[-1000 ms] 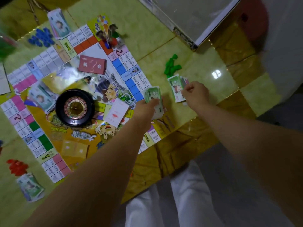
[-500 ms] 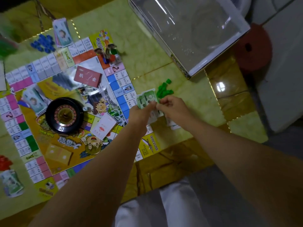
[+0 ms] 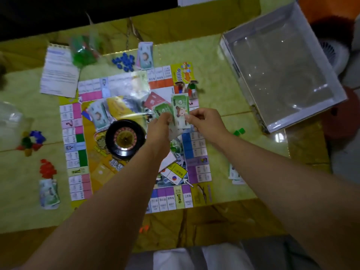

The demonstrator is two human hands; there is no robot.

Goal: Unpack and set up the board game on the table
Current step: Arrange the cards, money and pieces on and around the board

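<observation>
**Dealing out the bank:** my left hand (image 3: 160, 126) grips a fan of green banknotes (image 3: 162, 111) above the three-o'clock side of the board (image 3: 196, 145). The fingers (image 3: 190, 118) of my right hand (image 3: 205, 122) pinch the front note (image 3: 181, 112) by its edge, thumb against forefinger, apparently to peel it off.

By my reckoning the set-up is well past halfway. The board lies open and flat on the counter (image 3: 245, 151), and the roulette wheel (image 3: 125, 140) sits near its centre. A pink card deck (image 3: 155, 99) lies beyond the wheel toward one o'clock, and player tokens (image 3: 187, 86) stand near the one-o'clock corner.

Off the board, a money pile (image 3: 145, 55) waits at twelve o'clock beside blue pieces (image 3: 124, 61). A second pile (image 3: 48, 193) lies at eight o'clock, just below red pieces (image 3: 46, 169). The clear box (image 3: 282, 65) at two o'clock looks empty.

Left to do, it seems: share out the notes I hold, sort the mixed heap (image 3: 32, 140) at nine o'clock, and tidy the loose notes (image 3: 99, 115) lying on the board's middle.

My right forearm covers most of a third pile (image 3: 233, 174) at four o'clock, and only a couple of green pieces (image 3: 238, 131) show past it. My left wrist hides part of the white cards beneath it. Print on the squares and on the sheet (image 3: 59, 73) at eleven o'clock is too blurred to read.
</observation>
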